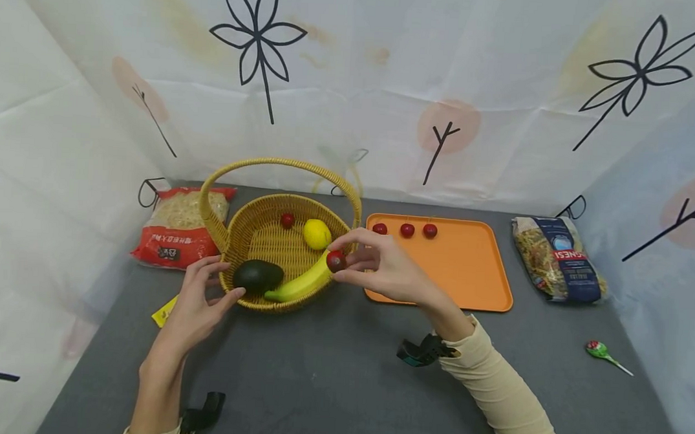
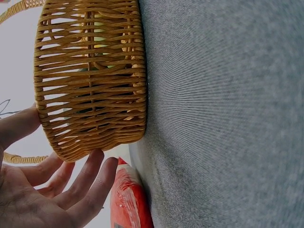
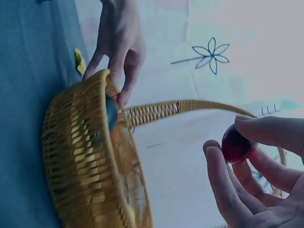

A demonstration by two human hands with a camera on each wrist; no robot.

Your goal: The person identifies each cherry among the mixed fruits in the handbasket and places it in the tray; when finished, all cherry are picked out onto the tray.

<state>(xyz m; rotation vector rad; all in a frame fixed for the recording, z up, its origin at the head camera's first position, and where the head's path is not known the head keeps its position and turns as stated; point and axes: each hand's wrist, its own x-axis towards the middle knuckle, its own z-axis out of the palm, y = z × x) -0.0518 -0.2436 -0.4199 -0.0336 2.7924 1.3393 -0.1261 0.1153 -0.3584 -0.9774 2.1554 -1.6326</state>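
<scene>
A wicker basket [image 1: 288,309] with a tall arched handle holds a dark avocado [image 1: 258,276], a banana [image 1: 302,285], a lemon [image 1: 317,234] and one cherry [image 1: 287,221]. My left hand [image 1: 199,304] grips its left rim, thumb at the near edge and fingers round the outer side, as the left wrist view shows against the weave [image 2: 95,85]. Between thumb and fingertips my right hand [image 1: 387,264] pinches another dark red cherry [image 1: 336,261], held above the basket's right rim, over the banana's end. Three cherries [image 1: 407,230] lie along the back of an orange tray [image 1: 444,273].
Behind the left hand lies a red bag [image 1: 178,235] of pale dry food, with a small yellow packet [image 1: 165,311] nearer. A pasta bag [image 1: 558,258] sits right of the tray, and a lollipop [image 1: 598,349] lies closer on the grey table [image 1: 328,384]. Patterned cloth [image 1: 385,147] hangs behind.
</scene>
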